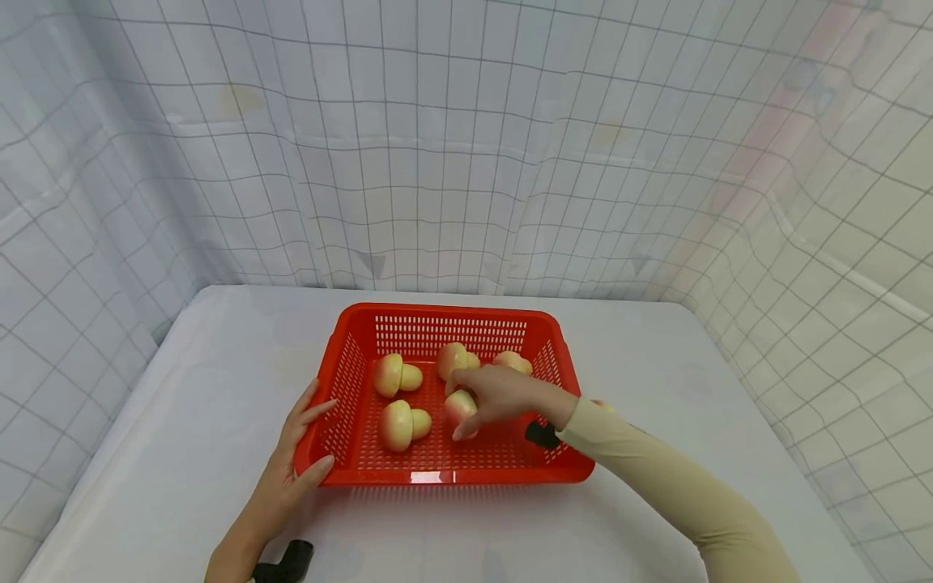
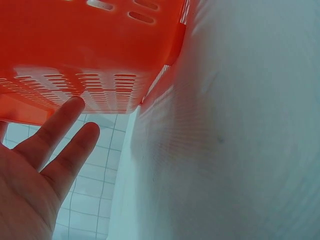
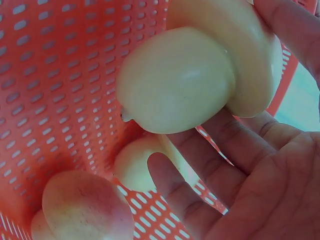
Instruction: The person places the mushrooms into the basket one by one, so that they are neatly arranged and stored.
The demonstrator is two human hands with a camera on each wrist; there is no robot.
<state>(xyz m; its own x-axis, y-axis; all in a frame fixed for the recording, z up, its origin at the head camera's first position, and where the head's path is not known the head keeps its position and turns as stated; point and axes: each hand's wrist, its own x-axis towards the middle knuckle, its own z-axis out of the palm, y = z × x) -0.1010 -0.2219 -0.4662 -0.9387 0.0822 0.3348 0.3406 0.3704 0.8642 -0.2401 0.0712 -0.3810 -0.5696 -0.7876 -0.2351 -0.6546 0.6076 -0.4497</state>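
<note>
My right hand [image 1: 492, 393] is inside the red plastic basket [image 1: 452, 476], gripping a toy mushroom [image 1: 459, 407] with a yellow and reddish cap. Up close in the right wrist view, the thumb and fingers lie around its cap, and its pale rounded stem [image 3: 175, 80] points away from the palm. At the basket's left near corner, my left hand [image 1: 291, 453] touches the rim with fingers spread and thumb on the near side. The left wrist view shows two of its fingers straight against the perforated wall. Other toy mushrooms [image 1: 397, 425] lie on the basket floor.
More mushrooms stand along the back of the basket, one mushroom [image 1: 513, 361] partly behind my right hand. Outside the right wall, something yellowish [image 1: 603, 405] is mostly hidden by my sleeve. A white-covered table [image 1: 182, 421] carries the basket, with checked curtains [image 1: 452, 162] around it.
</note>
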